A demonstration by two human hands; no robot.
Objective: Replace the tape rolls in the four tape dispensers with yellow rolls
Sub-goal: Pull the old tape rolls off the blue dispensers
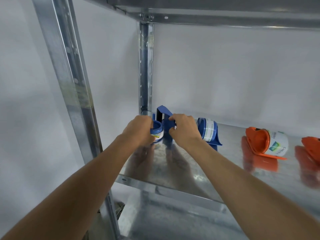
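Observation:
A blue tape dispenser (164, 116) stands at the back left of the metal shelf (173, 167). My right hand (184, 129) grips its blue frame. My left hand (139, 129) is closed around the roll of printed white tape (158, 135) on the dispenser's blue core. A second blue dispenser (209, 131) with a printed white roll sits just right of my right hand. Further right lies an orange dispenser (259, 141) with a white roll, and another orange dispenser (311, 148) is cut off by the right edge. No yellow roll is in view.
A steel upright (146, 66) stands in the back corner behind the dispenser and a wider one (69, 84) at the front left. Another shelf (207, 13) runs overhead. A lower shelf (164, 222) shows beneath the front rail (164, 186).

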